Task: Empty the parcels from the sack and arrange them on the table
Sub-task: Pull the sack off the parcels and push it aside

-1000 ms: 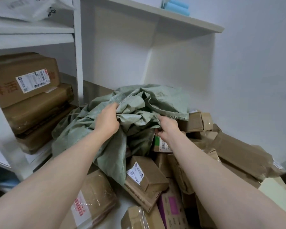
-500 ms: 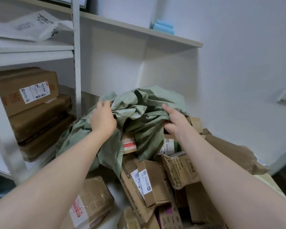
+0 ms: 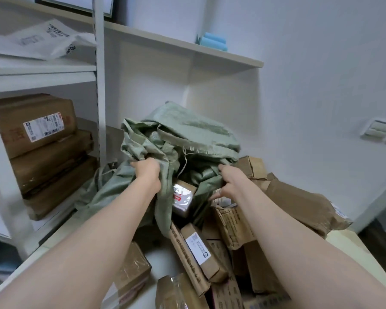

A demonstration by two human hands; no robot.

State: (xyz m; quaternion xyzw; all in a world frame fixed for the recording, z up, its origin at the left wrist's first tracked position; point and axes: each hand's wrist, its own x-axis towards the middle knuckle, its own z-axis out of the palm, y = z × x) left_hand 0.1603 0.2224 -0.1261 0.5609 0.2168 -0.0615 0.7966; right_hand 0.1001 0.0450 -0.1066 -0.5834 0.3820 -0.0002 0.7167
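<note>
I note my left hand (image 3: pixel 148 172) clenched in a full fist on a bunched fold of the green woven sack (image 3: pixel 183 139), knuckles toward the camera. My right hand (image 3: pixel 230 181) grips the sack's lower right edge with fingers curled into the cloth; the thumb lies loose below, near a labelled box. Both hands hold the sack raised above the pile, its frayed mouth hanging downward.

The parcels (image 3: pixel 212 248) lie heaped on the desk (image 3: pixel 163 259) under and to the right of the sack. One box with a shiny taped label (image 3: pixel 183 197) sits right at the sack's opening, between my forearms. A large brown soft packet (image 3: pixel 303 206) rests at the right of the heap, close to the desk's far right edge.

Open room is small: a bare strip of desk shows at lower centre, and another at the right corner. The shelf unit (image 3: pixel 99 85) stands tight on the left, with stacked brown cartons (image 3: pixel 36 123) inside; the wall closes the back.

The sack's interior is hidden by folds. Label print is unreadable. The nearest parcels are cut off by the bottom edge.
</note>
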